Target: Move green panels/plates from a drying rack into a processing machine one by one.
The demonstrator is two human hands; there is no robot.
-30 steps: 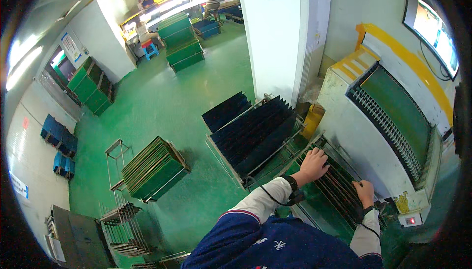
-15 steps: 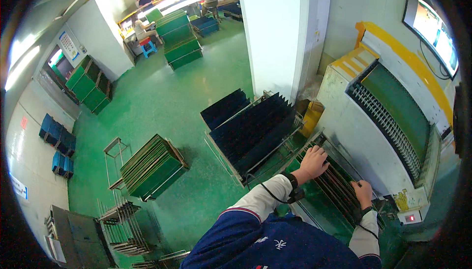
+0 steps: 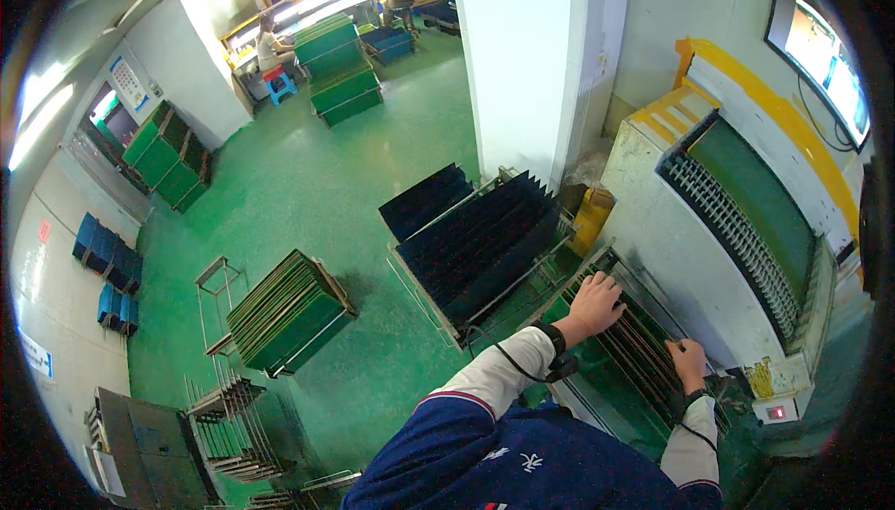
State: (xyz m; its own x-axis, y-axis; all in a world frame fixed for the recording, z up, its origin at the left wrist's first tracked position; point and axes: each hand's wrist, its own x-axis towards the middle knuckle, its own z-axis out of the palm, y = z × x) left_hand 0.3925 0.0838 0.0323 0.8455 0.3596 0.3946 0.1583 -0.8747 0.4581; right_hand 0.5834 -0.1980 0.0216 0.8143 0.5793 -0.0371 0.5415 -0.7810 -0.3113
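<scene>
A row of thin upright panels (image 3: 636,353), dark with brownish edges, stands closely spaced in a rack in front of me. My left hand (image 3: 595,306) is curled over their far-left end, fingers bent around the top edges. At the right end, my right hand (image 3: 688,364) is closed with thumb and fingers at the panel edges. How many panels each hand grips is hidden. Both wrists carry dark bands with cords.
Left of the rack, a metal cart (image 3: 424,291) bears dark blue panels (image 3: 480,249). A white machine (image 3: 718,230) with a slotted roller bed stands right. Green panels (image 3: 289,314) fill another cart. A white pillar (image 3: 522,62) rises ahead; several people work at a lit bench behind.
My hands stay almost where they were on the panels. In the background, the person in stripes has stretched an arm to the right, and the seated person has shifted posture.
</scene>
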